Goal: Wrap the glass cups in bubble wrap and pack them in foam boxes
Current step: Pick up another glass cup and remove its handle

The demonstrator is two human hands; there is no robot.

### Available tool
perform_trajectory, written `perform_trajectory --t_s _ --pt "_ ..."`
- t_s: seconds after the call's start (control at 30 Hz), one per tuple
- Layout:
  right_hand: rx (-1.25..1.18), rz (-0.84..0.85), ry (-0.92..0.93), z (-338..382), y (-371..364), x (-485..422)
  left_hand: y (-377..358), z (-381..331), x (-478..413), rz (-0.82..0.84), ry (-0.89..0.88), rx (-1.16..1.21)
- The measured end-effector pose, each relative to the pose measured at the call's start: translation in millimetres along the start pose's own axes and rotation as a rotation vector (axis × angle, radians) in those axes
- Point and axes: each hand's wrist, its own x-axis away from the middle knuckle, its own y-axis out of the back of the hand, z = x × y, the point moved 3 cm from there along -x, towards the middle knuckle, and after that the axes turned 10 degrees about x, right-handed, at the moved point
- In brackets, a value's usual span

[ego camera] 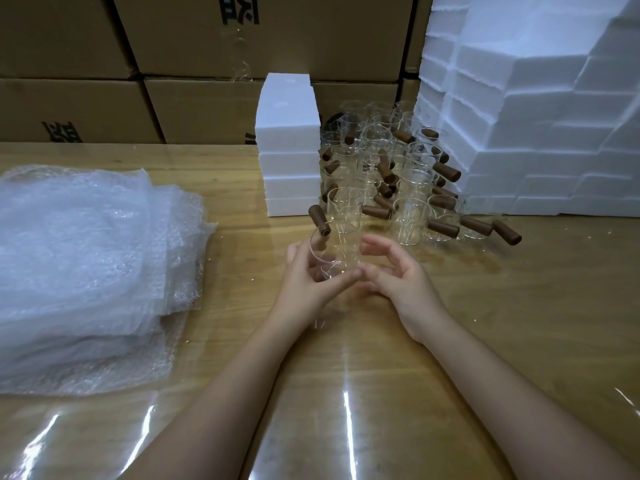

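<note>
**One cup picked out, wrapping not yet begun**

A glass cup (337, 247) is held tilted just above centre, its wooden handle (319, 220) pointing toward 11 o'clock. It is gripped from below and behind by the left hand (304, 282), fingers curled round the lower wall. The right hand (398, 275) is set just beside it at 3 o'clock, fingers loosely curved with nothing held; whether they touch the glass cannot be told.

Step judged: a cup taken from the supply, no wrap on it. A sheet is likely needed next from the bubble wrap (86, 254) piled at 9 o'clock. That reach is best made by the free right hand, or the cup passed across first. The protruding handle will probably need extra covering.

The remaining cups (398, 174) are crowded at 1 o'clock, between the foam boxes (291, 150) stacked at 12 o'clock and a larger foam stack (554, 133) at 2 o'clock.

The table (519, 306) is wood-grained and covered by a glossy clear film (346, 410); crumbs are scattered on it. Brown cartons (104, 46) are stacked along the back.
</note>
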Motion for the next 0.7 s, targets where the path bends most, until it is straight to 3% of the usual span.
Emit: perform_trajectory --t_s 0.13,0.2,0.43,0.7 --pt "-0.159 -0.055 -0.072 -3.6 3.9 -3.5 4.8 -3.6 -1.2 -0.015 0.127 0.411" --pt "-0.221 -0.073 -0.095 -5.1 5.1 -5.2 6.2 -5.1 -1.6 0.015 0.175 0.502" --pt "-0.299 -0.087 -0.122 -4.7 8.3 -6.1 3.8 -5.1 -0.5 0.195 0.309 0.56" --pt "-0.289 -0.115 -0.137 -5.1 10.3 -5.3 5.4 1.6 -5.0 0.01 0.321 0.552"
